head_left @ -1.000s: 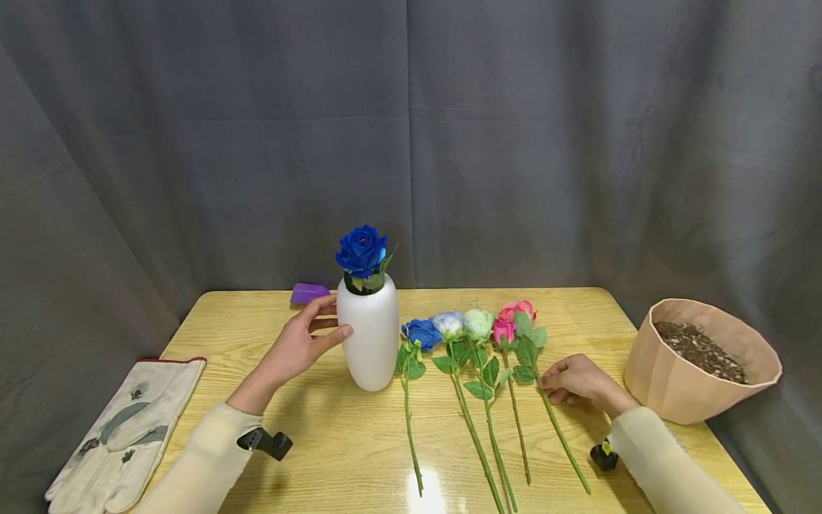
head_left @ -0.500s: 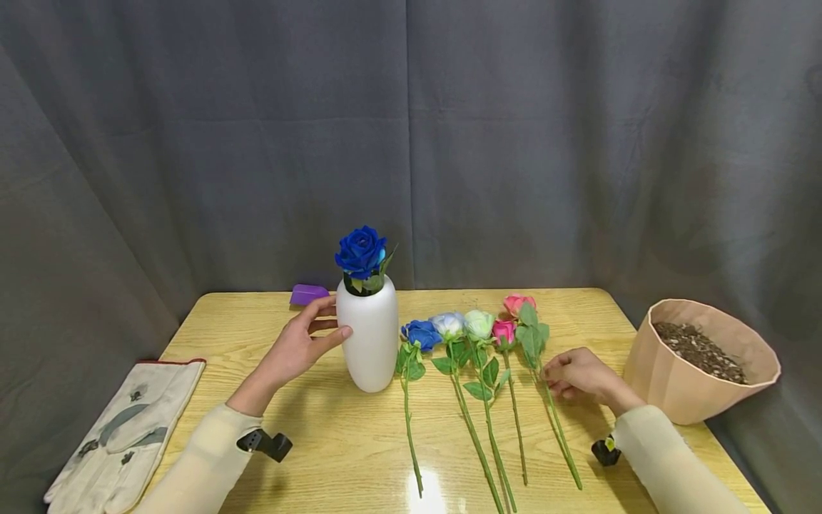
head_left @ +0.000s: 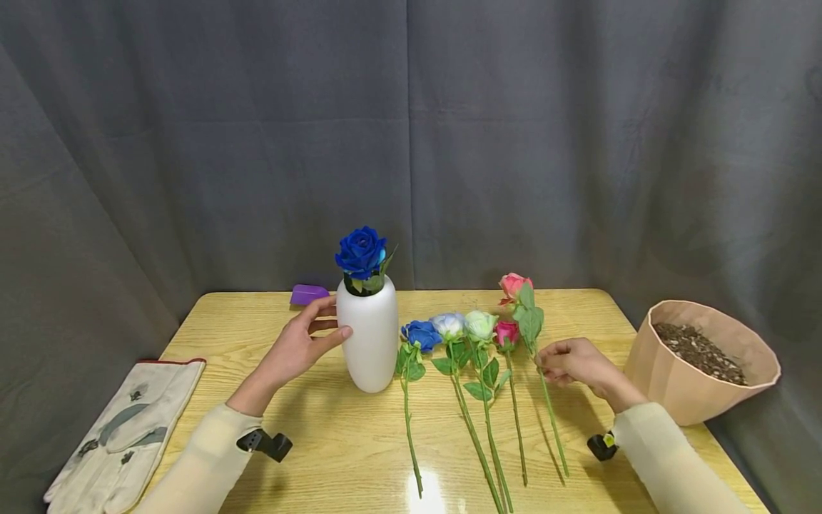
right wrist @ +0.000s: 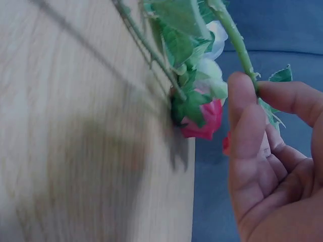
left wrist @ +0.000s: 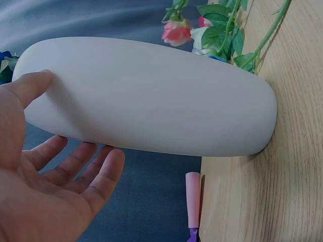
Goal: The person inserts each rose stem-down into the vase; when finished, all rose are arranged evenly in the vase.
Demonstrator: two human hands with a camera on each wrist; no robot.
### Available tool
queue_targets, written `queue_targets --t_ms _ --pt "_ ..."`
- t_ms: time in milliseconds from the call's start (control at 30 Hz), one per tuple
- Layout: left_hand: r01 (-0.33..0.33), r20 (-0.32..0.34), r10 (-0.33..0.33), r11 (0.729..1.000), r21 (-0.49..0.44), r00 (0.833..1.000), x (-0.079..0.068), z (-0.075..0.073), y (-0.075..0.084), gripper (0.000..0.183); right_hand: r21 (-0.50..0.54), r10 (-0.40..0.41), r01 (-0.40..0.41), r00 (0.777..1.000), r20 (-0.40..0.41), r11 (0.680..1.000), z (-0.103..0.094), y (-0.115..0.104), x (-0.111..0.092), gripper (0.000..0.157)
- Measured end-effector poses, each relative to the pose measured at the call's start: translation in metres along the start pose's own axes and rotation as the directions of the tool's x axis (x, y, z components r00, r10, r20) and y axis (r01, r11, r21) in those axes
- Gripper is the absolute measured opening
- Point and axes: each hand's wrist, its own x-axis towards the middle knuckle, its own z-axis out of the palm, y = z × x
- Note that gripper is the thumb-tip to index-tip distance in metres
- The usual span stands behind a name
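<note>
Coral-pink rose (head_left: 529, 323): probably light, bendy; best held mid-stem, where right fingers (right wrist: 292, 96) pinch.
White vase (head_left: 368, 343): nine o'clock from rose, likely slippery; left fingers (left wrist: 107, 176) clasp it widely.

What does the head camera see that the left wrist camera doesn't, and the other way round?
Only the head view shows the peach pot, its soil and the pale gloves. Only the left wrist view shows a pink handle. Both show the white vase, a pink flower and the wooden table.
</note>
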Motion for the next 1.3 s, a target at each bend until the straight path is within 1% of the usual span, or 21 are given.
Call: queue_targets --t_ms 167,333,433,600,1067,1200,1300 --pt "0.002 0.002 -0.002 1.000 -0.004 1.000 0.000 0.000 0.000 0.070 0.027 -0.031 0.031 0.999 -0.015 0.999 0.001 -0.007 0.002 0.034" --pt "0.008 0.002 -0.008 1.000 -0.005 1.000 0.000 0.000 0.001 0.070 0.038 -0.056 0.057 0.998 -0.030 0.998 0.002 -0.017 0.000 0.041" --pt "0.009 0.003 -0.009 1.000 -0.005 1.000 0.000 0.000 0.001 0.070 0.053 -0.083 0.085 0.996 -0.025 0.995 0.003 -0.023 -0.001 0.045" --pt "0.011 0.006 -0.011 1.000 -0.010 1.000 0.000 0.000 0.000 0.071 0.083 -0.100 0.103 0.994 -0.040 0.991 0.007 -0.032 0.000 0.042" --pt "0.009 -0.003 -0.009 1.000 -0.011 1.000 0.001 0.001 -0.001 0.070 0.145 -0.150 0.167 0.981 -0.123 0.975 0.018 -0.053 0.003 0.037" --pt "0.004 -0.005 -0.004 1.000 -0.007 1.000 0.001 0.001 -0.001 0.070 0.189 -0.159 0.185 0.976 -0.147 0.964 0.020 -0.062 0.002 0.035" --pt "0.003 -0.007 -0.003 1.000 -0.004 1.000 0.001 0.001 -0.001 0.070 0.229 -0.177 0.211 0.971 -0.163 0.950 0.022 -0.068 0.001 0.035"
